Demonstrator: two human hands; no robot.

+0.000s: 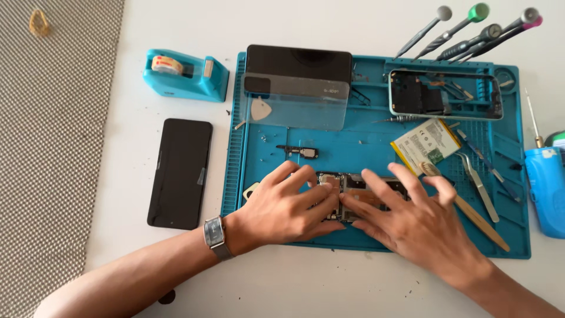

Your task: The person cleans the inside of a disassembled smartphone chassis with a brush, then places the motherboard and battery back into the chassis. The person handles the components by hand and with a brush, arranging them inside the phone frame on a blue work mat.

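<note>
Both my hands rest on a small phone circuit board (353, 184) lying on the blue repair mat (259, 147). My left hand (288, 206), with a wristwatch (215, 235) on the wrist, presses the board's left end with its fingertips. My right hand (412, 221) lies over the board's right part, fingers spread, fingertips meeting the left hand's. A wooden-handled tool (477, 221) pokes out from under my right hand; whether the hand grips it I cannot tell. Most of the board is hidden.
On the mat lie a phone frame (445, 94), a battery (425, 143), tweezers (479, 185), a small loose part (305, 152), a clear panel (297, 100) and a black phone body (298, 62). Screwdrivers (465, 32) sit top right. A tape dispenser (185, 73) and dark screen (180, 172) lie left.
</note>
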